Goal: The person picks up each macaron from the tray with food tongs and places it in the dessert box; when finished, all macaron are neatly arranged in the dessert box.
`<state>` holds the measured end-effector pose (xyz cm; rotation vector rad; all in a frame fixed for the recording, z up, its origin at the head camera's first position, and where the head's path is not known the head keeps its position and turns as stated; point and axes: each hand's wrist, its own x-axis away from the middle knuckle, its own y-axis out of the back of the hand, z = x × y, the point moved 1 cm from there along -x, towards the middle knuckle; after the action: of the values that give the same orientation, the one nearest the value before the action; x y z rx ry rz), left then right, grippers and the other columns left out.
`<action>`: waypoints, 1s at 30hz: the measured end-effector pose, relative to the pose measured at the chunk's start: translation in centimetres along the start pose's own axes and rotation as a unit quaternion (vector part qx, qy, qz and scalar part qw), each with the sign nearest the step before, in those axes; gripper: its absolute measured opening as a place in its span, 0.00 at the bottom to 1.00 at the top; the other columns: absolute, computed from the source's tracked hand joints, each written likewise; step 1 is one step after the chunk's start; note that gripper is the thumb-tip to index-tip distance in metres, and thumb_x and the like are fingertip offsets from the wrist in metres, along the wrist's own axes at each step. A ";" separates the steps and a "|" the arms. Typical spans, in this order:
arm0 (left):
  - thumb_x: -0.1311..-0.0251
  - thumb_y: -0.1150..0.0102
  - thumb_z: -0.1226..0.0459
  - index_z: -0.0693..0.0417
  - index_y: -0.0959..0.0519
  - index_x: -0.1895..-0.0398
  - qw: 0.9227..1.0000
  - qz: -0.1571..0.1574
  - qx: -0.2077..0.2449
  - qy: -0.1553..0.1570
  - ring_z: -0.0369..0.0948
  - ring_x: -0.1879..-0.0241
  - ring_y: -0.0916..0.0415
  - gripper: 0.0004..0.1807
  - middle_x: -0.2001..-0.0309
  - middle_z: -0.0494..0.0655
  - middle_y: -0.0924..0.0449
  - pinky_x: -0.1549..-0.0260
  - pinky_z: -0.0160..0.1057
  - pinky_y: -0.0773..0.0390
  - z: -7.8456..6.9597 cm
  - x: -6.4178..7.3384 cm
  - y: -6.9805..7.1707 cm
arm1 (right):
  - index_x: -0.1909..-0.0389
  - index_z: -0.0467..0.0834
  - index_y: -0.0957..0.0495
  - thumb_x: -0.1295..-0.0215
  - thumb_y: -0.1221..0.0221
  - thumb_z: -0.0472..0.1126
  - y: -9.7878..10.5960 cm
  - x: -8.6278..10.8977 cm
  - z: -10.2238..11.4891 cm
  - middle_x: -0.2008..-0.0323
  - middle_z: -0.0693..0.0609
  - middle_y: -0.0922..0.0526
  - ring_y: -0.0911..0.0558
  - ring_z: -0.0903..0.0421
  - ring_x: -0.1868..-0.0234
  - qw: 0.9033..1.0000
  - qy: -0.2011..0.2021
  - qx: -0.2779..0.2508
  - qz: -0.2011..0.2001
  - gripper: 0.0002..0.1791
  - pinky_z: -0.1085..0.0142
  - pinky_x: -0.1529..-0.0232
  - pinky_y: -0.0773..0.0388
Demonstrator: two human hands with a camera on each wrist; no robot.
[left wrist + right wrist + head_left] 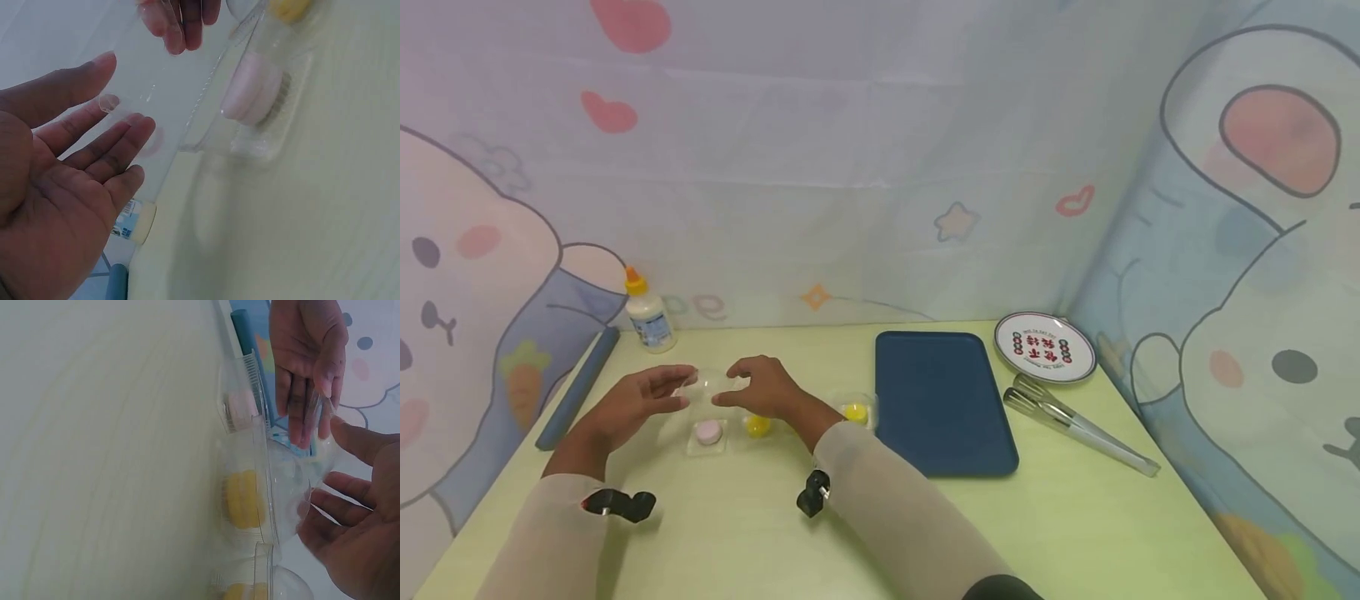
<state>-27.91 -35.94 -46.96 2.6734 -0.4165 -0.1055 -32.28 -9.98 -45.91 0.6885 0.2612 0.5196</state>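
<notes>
My left hand [628, 406] and right hand [772, 390] hold a clear plastic domed lid [706, 382] between them, thumbs and fingers at its opposite edges. Just below sits a pink macaron [708, 432] in a clear tray on the table; whether the lid is joined to that tray I cannot tell. Under my right hand lies a yellow macaron [244, 499] in a clear domed box, partly hidden in the head view. Another yellow macaron [855, 412] in a clear box stands beside my right forearm.
A dark blue tray [943, 404] lies right of the boxes. Farther right are a white oval plate [1045, 348] with red characters and metal tongs [1078, 425]. A glue bottle [651, 315] stands at the back left, near a blue-grey bar [578, 387] along the left edge.
</notes>
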 end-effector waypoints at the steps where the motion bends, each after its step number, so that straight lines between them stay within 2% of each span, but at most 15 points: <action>1: 0.24 0.32 0.60 0.66 0.34 0.19 1.000 -0.001 -0.010 -0.001 0.19 0.31 0.32 0.37 0.29 0.38 0.21 0.40 0.17 0.28 -0.1 0.1 0.0 | 0.34 0.44 0.16 0.29 0.27 0.56 0.0 0.0 0.1 0.32 0.50 0.14 0.18 0.49 0.29 1.000 0.000 0.003 -0.003 0.30 0.64 0.33 0.17; 3: 0.26 0.31 0.59 0.63 0.34 0.19 0.999 -0.002 -0.038 0.000 0.29 0.23 0.32 0.38 0.24 0.50 0.24 0.38 0.15 0.30 -0.4 0.2 0.0 | 0.35 0.45 0.15 0.30 0.26 0.55 0.0 0.1 0.2 0.31 0.51 0.15 0.19 0.50 0.27 1.000 0.001 0.013 -0.006 0.29 0.63 0.31 0.19; 6: 0.27 0.29 0.58 0.61 0.33 0.19 0.997 -0.002 -0.078 0.002 0.52 0.17 0.35 0.39 0.21 0.63 0.29 0.34 0.19 0.28 -0.7 0.5 -0.3 | 0.35 0.46 0.15 0.31 0.26 0.55 0.0 0.3 0.3 0.30 0.52 0.15 0.21 0.51 0.25 1.000 -0.004 0.023 -0.002 0.28 0.63 0.27 0.21; 8: 0.27 0.30 0.59 0.62 0.34 0.18 0.995 0.002 -0.098 -0.002 0.65 0.17 0.39 0.39 0.21 0.67 0.30 0.28 0.32 0.24 -0.9 0.6 -0.5 | 0.35 0.47 0.14 0.31 0.25 0.55 0.0 0.5 0.4 0.30 0.53 0.16 0.22 0.52 0.24 1.000 -0.007 0.028 0.004 0.28 0.63 0.26 0.22; 11: 0.28 0.28 0.61 0.63 0.33 0.19 0.993 0.002 -0.116 -0.010 0.71 0.18 0.42 0.40 0.21 0.68 0.30 0.23 0.55 0.29 -1.2 0.9 -0.7 | 0.35 0.48 0.14 0.32 0.25 0.54 -0.2 0.8 0.5 0.30 0.53 0.16 0.23 0.53 0.23 0.999 -0.010 0.030 0.011 0.28 0.63 0.25 0.23; 13: 0.29 0.27 0.61 0.63 0.32 0.19 0.992 -0.001 -0.123 -0.012 0.72 0.18 0.43 0.40 0.22 0.68 0.29 0.20 0.48 0.31 -1.3 1.1 -0.9 | 0.35 0.49 0.14 0.33 0.24 0.54 -0.3 1.0 0.5 0.29 0.54 0.16 0.23 0.53 0.22 0.999 -0.012 0.031 0.011 0.28 0.61 0.24 0.24; 14: 0.30 0.27 0.61 0.63 0.31 0.20 0.991 -0.004 -0.130 -0.015 0.72 0.18 0.42 0.39 0.22 0.68 0.29 0.20 0.39 0.31 -1.4 1.2 -1.0 | 0.35 0.49 0.14 0.33 0.23 0.54 -0.3 1.1 0.5 0.29 0.54 0.16 0.24 0.53 0.22 0.999 -0.015 0.032 0.010 0.28 0.60 0.23 0.25; 16: 0.31 0.26 0.61 0.62 0.29 0.21 0.990 -0.010 -0.139 -0.020 0.72 0.18 0.42 0.38 0.22 0.67 0.29 0.27 0.21 0.35 -1.5 1.5 -1.1 | 0.36 0.50 0.13 0.35 0.23 0.54 -0.5 1.3 0.6 0.29 0.55 0.16 0.24 0.52 0.23 0.999 -0.018 0.035 0.007 0.28 0.56 0.23 0.26; 17: 0.32 0.25 0.61 0.62 0.28 0.22 0.989 -0.011 -0.142 -0.024 0.72 0.18 0.42 0.38 0.22 0.67 0.29 0.31 0.16 0.37 -1.5 1.6 -1.1 | 0.36 0.51 0.13 0.35 0.22 0.54 -0.5 1.3 0.6 0.29 0.55 0.16 0.23 0.51 0.23 0.999 -0.020 0.038 0.006 0.28 0.55 0.22 0.26; 18: 0.33 0.25 0.61 0.62 0.27 0.22 0.989 -0.014 -0.148 -0.026 0.72 0.18 0.41 0.38 0.22 0.66 0.29 0.31 0.16 0.36 -1.5 1.7 -1.2 | 0.36 0.51 0.13 0.35 0.22 0.54 -0.6 1.4 0.6 0.29 0.55 0.16 0.23 0.51 0.23 0.999 -0.023 0.042 0.006 0.28 0.53 0.23 0.27; 19: 0.33 0.25 0.61 0.62 0.27 0.23 0.988 -0.014 -0.152 -0.030 0.72 0.19 0.41 0.38 0.22 0.67 0.29 0.25 0.23 0.35 -1.5 1.8 -1.2 | 0.37 0.52 0.13 0.36 0.22 0.54 -0.7 1.4 0.6 0.30 0.56 0.16 0.23 0.51 0.24 0.999 -0.025 0.046 0.006 0.28 0.52 0.23 0.26; 21: 0.34 0.24 0.62 0.63 0.27 0.23 0.987 -0.014 -0.154 -0.032 0.74 0.19 0.42 0.38 0.22 0.69 0.30 0.17 0.46 0.34 -1.4 2.1 -1.3 | 0.37 0.52 0.12 0.36 0.21 0.54 -1.0 1.5 0.7 0.30 0.56 0.16 0.23 0.51 0.25 0.998 -0.024 0.057 0.009 0.28 0.52 0.25 0.27; 22: 0.35 0.24 0.63 0.63 0.26 0.24 0.987 -0.015 -0.154 -0.032 0.74 0.19 0.42 0.37 0.22 0.69 0.30 0.18 0.59 0.35 -1.3 2.2 -1.4 | 0.37 0.53 0.13 0.36 0.21 0.55 -1.1 1.5 0.7 0.30 0.56 0.15 0.23 0.52 0.25 0.998 -0.023 0.064 0.011 0.28 0.52 0.26 0.27; 24: 0.36 0.23 0.64 0.64 0.26 0.25 0.987 -0.015 -0.153 -0.038 0.76 0.20 0.43 0.37 0.23 0.71 0.30 0.26 0.78 0.40 -1.2 2.4 -1.6 | 0.37 0.53 0.12 0.36 0.21 0.55 -1.4 1.6 0.7 0.31 0.57 0.15 0.23 0.53 0.26 0.997 -0.021 0.078 0.015 0.28 0.54 0.29 0.27; 30: 0.37 0.22 0.64 0.61 0.26 0.25 0.985 -0.014 -0.167 -0.044 0.76 0.21 0.41 0.37 0.23 0.71 0.29 0.31 0.83 0.38 -0.8 3.1 -1.9 | 0.36 0.54 0.13 0.36 0.22 0.56 -2.0 2.0 0.8 0.31 0.60 0.16 0.27 0.57 0.23 0.994 -0.020 0.105 0.025 0.29 0.57 0.31 0.33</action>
<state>-24.35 -34.90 -47.11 2.3491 -0.3541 -0.2764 -29.52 -10.66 -46.76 0.9101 0.2629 0.5294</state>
